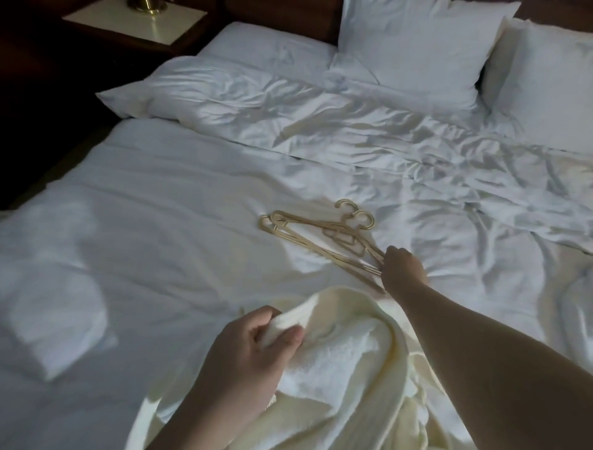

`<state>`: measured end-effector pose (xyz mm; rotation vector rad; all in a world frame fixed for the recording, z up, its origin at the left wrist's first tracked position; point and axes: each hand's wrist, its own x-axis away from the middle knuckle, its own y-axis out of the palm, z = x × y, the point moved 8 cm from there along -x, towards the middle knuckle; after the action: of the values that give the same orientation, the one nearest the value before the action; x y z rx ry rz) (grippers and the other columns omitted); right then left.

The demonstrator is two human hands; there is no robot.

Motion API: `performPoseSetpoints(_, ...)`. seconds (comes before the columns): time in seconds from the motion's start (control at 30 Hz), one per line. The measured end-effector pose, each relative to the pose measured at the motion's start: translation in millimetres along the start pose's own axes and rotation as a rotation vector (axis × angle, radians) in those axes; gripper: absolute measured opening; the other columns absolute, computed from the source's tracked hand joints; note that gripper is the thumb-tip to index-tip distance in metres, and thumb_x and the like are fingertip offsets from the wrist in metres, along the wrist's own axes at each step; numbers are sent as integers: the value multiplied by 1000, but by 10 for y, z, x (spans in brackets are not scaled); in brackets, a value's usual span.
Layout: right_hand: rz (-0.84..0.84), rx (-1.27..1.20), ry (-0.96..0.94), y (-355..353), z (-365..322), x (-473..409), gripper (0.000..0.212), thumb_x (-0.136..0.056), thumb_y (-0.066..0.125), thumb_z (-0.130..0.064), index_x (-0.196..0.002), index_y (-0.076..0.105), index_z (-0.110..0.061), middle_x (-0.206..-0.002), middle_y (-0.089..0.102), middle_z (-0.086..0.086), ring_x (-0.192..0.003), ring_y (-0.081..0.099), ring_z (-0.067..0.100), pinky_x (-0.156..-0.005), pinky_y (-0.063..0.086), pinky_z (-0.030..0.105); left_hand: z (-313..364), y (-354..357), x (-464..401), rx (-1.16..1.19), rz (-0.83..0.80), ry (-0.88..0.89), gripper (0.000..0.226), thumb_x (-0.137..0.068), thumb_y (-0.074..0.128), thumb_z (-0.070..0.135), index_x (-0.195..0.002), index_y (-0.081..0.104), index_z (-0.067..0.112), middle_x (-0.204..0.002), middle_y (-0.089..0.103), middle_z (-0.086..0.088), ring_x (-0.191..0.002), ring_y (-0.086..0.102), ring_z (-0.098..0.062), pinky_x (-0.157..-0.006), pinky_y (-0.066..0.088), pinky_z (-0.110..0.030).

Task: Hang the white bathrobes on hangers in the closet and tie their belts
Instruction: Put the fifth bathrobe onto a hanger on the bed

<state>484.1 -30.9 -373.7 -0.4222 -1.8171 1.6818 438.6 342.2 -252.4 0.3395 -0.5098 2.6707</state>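
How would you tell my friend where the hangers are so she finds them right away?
Look at the big white bed, about in its middle, below the pillows. There lie the hangers, a small overlapping pile with hooks pointing toward the pillows; the right hand holds their near ends. They are the only thin, tan things on all that white cloth.

The bathrobe (pixel 346 363) is thick, nubbly cream terry cloth. The hangers (pixel 316 236) look like smooth beige plastic. The duvet (pixel 353 135) is smooth, creased white cotton; the lamp base (pixel 144 4) glossy brass.
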Motion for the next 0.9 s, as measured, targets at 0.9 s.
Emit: performPoseSetpoints(0.9,-198,-1002,-125,-1565,573,3881,32,-98,60,-17,-113,69,-44,-67,64,6,-48,51,18,-51,45,24,309,-510,920,608,-124,-386,6,-84,70,9,-79,71,12,-81,64,-10,-71,62,-18,-72,50,-32)
